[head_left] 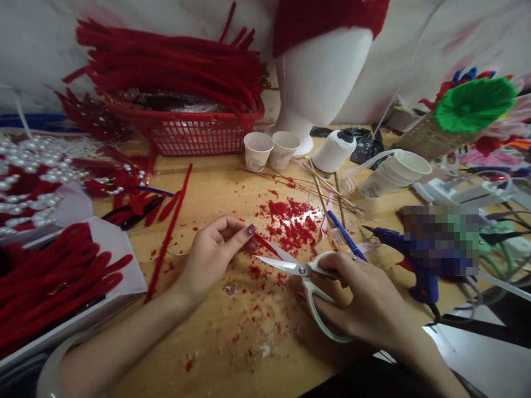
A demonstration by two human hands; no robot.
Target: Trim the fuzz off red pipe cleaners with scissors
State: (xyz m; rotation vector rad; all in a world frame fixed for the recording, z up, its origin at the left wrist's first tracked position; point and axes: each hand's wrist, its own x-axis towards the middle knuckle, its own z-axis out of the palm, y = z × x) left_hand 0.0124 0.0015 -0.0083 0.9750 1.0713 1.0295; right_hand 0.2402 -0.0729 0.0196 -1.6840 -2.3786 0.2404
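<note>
Two bare hands work over the wooden table [232, 342]. The left hand [219, 246] comes in from the lower left, its forearm slanting up and its wrist slightly bent; the right hand [365, 293] reaches in from the lower right, fingers pointing left. Thumb and fingertips of the left hand are pinched closed on one short red chenille strip [266, 243], whose free end points right toward the scissors. The right hand is curled through the handles of one pair of scissors [302, 271], gripping them with the blades parted; the strip lies along the upper blade, though whether it touches is unclear. Red clippings [290, 221], too many to count, are scattered beyond and beneath the blades. Around them are one long red chenille stem [170, 232], two upright paper cups [258, 152], one cone of white thread [334, 152], one blue pen [346, 235], one blue glue gun [415, 257] and one red basket [194, 132].
</note>
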